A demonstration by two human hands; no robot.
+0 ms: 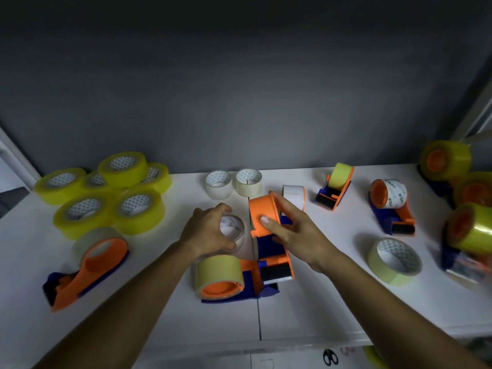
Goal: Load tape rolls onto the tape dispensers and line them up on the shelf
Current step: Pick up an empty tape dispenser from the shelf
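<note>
My right hand [294, 233] grips an empty orange and blue tape dispenser [266, 227] that stands tilted on the white shelf [319, 302], thumb on its orange hub. My left hand [210, 231] curls over a clear tape roll [234, 227] lying flat just left of it. A loaded dispenser [226, 278] lies on its side in front of both hands. Another loaded dispenser [87, 265] lies at the left front.
Several yellow rolls [106, 193] are heaped at the back left. Two clear rolls [233, 183] and a white one [294, 195] stand behind the hands. Loaded dispensers [391, 206] sit to the right, with a loose roll [395, 261] and scissors [330, 356] below the shelf edge.
</note>
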